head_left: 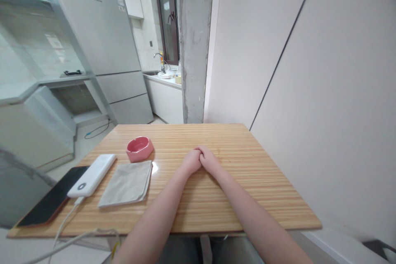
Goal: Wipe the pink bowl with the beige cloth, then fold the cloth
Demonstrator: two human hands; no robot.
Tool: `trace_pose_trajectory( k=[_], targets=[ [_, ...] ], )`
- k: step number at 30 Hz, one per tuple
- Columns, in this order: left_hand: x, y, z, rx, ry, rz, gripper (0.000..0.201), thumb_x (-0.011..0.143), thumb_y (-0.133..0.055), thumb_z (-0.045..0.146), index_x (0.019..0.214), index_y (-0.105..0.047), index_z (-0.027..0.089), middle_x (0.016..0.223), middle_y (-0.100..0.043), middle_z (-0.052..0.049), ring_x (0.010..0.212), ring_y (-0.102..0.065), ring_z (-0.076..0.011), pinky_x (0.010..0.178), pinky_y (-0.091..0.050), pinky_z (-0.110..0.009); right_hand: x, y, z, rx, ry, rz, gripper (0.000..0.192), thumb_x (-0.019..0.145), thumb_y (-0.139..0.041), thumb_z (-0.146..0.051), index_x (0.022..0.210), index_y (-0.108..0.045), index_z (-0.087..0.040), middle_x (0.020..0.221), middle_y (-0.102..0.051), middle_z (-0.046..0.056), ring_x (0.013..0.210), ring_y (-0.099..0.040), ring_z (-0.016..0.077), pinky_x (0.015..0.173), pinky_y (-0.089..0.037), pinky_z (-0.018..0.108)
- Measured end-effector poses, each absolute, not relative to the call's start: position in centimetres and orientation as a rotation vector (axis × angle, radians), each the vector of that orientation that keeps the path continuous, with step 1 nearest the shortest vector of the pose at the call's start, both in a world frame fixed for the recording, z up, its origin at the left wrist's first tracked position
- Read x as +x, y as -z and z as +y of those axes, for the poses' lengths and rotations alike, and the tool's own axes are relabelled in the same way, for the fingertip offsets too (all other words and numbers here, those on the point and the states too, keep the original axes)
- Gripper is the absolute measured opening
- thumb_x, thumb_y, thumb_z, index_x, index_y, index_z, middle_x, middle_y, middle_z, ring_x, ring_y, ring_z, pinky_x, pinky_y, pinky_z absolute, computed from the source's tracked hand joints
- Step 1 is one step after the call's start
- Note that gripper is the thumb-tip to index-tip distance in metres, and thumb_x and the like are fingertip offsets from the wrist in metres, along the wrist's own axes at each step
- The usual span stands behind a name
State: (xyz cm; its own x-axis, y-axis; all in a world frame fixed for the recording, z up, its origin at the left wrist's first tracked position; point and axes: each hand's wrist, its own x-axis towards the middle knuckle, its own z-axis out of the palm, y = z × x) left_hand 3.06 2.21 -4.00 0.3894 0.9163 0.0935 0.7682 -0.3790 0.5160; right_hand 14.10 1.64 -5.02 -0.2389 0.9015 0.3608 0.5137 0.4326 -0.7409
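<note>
My left hand [192,161] and my right hand [209,160] are clasped together, resting on the middle of the wooden table [262,198]. Both have their fingers curled in against each other, and no object shows in them. Left of the hands lies a folded grey cloth [126,183]. Behind the cloth stands a pink ashtray [140,149] with an angular rim. A white power bank [92,175] with a cable plugged into its near end sits further left, touching or overlapping a flat black slab-like thing [51,199].
The white cable [63,225] hangs over the table's front left edge. A pale wall [309,103] runs along the right side. Beyond the table stand a grey fridge [95,29], a bare concrete pillar [195,49] and a counter with a sink tap [161,58].
</note>
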Motion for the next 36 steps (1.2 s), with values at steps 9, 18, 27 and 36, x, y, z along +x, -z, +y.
trace_pose_trajectory(
  k=[9,18,27,36],
  targets=[
    [2.4,4.9,2.7,2.266,-0.616,1.306,0.027,0.074,-0.047,0.010,0.092,-0.067,0.010,0.099,-0.069,-0.014,0.094,-0.063,-0.0231,0.081,-0.049,-0.032,13.8,5.1,1.9,-1.259,-0.646,-1.870,0.038,0.066,-0.038,-0.003,0.094,-0.062,-0.015,0.096,-0.065,0.007,0.094,-0.056,0.0175,0.091,-0.043,0.033],
    [2.7,4.7,2.5,2.256,-0.588,1.326,0.025,0.073,-0.048,0.010,0.091,-0.067,0.011,0.097,-0.069,-0.014,0.092,-0.063,-0.0235,0.080,-0.048,-0.033,14.0,5.2,2.0,-1.262,-0.629,-1.878,0.036,0.067,-0.039,-0.004,0.093,-0.062,-0.015,0.095,-0.065,0.008,0.094,-0.057,0.0179,0.090,-0.044,0.033],
    [-2.5,-1.1,1.3,2.208,-0.823,2.035,0.023,0.084,-0.042,0.027,0.092,-0.062,0.017,0.099,-0.064,-0.010,0.098,-0.057,-0.0243,0.092,-0.040,-0.042,14.1,6.1,2.8,-1.207,-0.601,-1.653,0.036,0.081,-0.041,-0.017,0.114,-0.054,-0.016,0.100,-0.061,0.008,0.091,-0.057,0.0162,0.087,-0.046,0.034],
    [-13.1,-0.6,0.9,1.757,-0.402,2.666,0.043,0.079,-0.046,0.040,0.109,-0.058,0.013,0.108,-0.061,-0.020,0.109,-0.049,-0.0375,0.093,-0.031,-0.056,14.6,6.5,3.3,-1.307,-0.596,-1.625,0.037,0.082,-0.041,-0.021,0.116,-0.053,-0.016,0.088,-0.063,0.004,0.084,-0.059,0.0165,0.084,-0.045,0.033]
  ],
)
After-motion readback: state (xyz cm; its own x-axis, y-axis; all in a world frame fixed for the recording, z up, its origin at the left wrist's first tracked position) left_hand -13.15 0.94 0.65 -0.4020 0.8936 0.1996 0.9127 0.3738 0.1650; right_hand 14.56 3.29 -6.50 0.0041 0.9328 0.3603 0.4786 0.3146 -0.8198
